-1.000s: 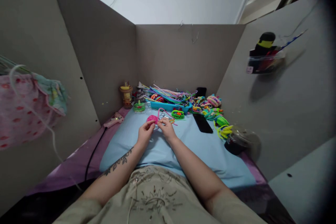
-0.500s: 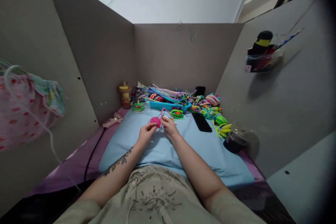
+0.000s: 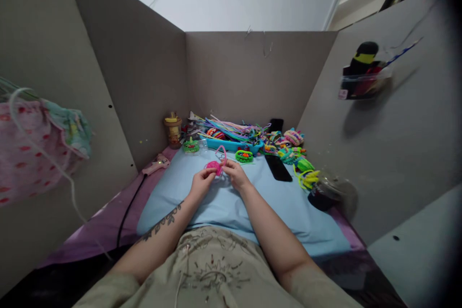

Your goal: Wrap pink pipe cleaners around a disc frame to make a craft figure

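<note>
The left hand (image 3: 202, 182) pinches the near edge of a pink coiled fuzzy piece (image 3: 213, 167), thumb against fingers. The right hand (image 3: 236, 174) is closed at the fingertips, apparently on the base of a pink fuzzy strand (image 3: 224, 150) that loops up above the piece; the exact contact is too small to confirm. The piece sits between both hands, just above the blue cloth (image 3: 245, 221). This grip presumably lets the left steady the body while the right controls the strand.

Beyond the hands, a blue tray (image 3: 231, 145) holds loose pipe cleaners (image 3: 231, 127), probably set there for easy reach. A green fuzzy figure (image 3: 244, 156) stands in front of it; a black smartphone (image 3: 277, 168) lies flat to the right, apart from the work.

The cloth is wrinkled and overlies a purple cover (image 3: 97, 231). Grey panels (image 3: 256, 67) enclose the surface; a clear holder (image 3: 366, 87) hangs on the right one.
</note>
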### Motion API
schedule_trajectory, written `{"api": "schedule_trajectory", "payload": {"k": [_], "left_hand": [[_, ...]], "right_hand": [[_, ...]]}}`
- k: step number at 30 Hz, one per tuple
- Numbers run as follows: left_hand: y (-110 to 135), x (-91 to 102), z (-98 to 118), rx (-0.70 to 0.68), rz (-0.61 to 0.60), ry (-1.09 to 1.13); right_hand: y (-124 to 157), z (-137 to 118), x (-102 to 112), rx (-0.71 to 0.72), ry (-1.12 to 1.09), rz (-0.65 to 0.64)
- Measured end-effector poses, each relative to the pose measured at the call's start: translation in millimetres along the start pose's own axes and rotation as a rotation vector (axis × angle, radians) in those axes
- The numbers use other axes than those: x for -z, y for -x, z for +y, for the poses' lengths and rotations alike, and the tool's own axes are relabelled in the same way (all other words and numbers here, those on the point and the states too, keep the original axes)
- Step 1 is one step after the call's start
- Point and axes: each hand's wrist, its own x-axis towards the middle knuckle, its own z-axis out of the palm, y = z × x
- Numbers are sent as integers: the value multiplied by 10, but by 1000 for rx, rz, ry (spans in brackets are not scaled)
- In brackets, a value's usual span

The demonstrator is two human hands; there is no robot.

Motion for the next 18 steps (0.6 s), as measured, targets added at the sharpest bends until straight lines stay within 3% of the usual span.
{"api": "schedule_trajectory", "payload": {"k": [6, 18], "left_hand": [[7, 18, -12, -1, -20, 28], [1, 8, -28, -39, -57, 34]], "right_hand": [[-34, 43, 24, 13, 4, 60], [-22, 49, 12, 10, 87, -20]]}}
